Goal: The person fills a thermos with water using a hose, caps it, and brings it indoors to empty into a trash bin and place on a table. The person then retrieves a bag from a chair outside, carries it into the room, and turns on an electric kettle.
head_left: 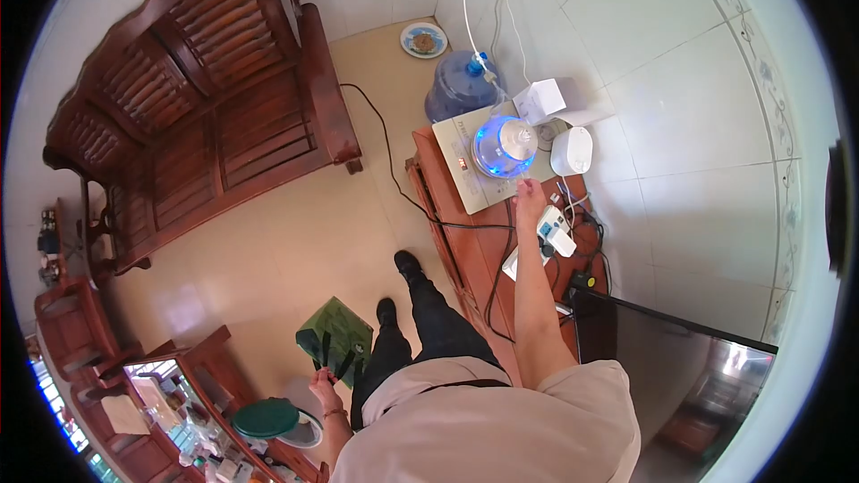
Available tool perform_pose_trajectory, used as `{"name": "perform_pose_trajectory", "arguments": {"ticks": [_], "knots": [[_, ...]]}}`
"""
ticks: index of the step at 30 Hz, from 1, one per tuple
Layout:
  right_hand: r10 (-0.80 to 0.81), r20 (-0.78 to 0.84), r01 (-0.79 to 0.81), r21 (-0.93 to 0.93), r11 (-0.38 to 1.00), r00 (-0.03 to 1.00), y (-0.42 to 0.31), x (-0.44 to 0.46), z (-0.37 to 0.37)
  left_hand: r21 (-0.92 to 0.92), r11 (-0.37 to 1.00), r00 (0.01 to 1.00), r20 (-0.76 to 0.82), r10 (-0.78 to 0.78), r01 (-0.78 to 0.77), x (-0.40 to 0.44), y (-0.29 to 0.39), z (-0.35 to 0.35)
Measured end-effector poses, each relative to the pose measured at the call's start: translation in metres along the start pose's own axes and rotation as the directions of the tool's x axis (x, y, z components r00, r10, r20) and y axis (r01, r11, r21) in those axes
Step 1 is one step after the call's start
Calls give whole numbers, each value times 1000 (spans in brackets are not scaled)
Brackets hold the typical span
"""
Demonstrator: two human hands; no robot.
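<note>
My left hand (324, 386) is closed on the black straps of a green bag (335, 338), which hangs beside my leg. My right arm reaches forward over a reddish wooden cabinet (483, 255). At its end, my right hand (530, 196) has its fingers closed at the near side of a glass kettle (504, 147), where the handle appears to be; the hand mostly hides that spot. Blue light glows around the kettle, which rests upright on a pale base plate (461, 161) with a small lit display.
Beyond the cabinet stand a big blue water bottle (458, 94) and a plate of food (423, 39). A white box (540, 102), a white device (571, 152) and a power strip (555, 231) with tangled cords flank my arm. A television (671, 376) and wooden bench (206, 116) are nearby.
</note>
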State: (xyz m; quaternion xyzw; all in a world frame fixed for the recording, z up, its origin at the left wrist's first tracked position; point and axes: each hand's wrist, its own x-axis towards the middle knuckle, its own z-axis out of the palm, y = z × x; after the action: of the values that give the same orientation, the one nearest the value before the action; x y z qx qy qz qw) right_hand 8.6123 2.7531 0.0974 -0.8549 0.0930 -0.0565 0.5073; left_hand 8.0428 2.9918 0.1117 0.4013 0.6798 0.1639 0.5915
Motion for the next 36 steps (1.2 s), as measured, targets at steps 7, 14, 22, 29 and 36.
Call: {"name": "perform_pose_trajectory", "arguments": {"ticks": [7,14,22,29,36], "knots": [[-19,72,19,7,1000,997,3,0,-3,-18,998,998,-43,-54,53,-11,-13,0],[-92,248,43,197,979,964,61,43,42,-77,996,983,-176,-59,46,-6,-12,13],[-352,322,396,-84,914,879,-19,-23,106,29,992,861,-500,-95,126,-17,-33,-14],[-407,495,531,-136,836,768,-12,-89,143,-249,960,787,-562,-254,132,-62,-147,-47],[-242,734,256,95,962,635,-37,-276,150,-463,885,788,-531,-310,36,-142,-262,-106]]}}
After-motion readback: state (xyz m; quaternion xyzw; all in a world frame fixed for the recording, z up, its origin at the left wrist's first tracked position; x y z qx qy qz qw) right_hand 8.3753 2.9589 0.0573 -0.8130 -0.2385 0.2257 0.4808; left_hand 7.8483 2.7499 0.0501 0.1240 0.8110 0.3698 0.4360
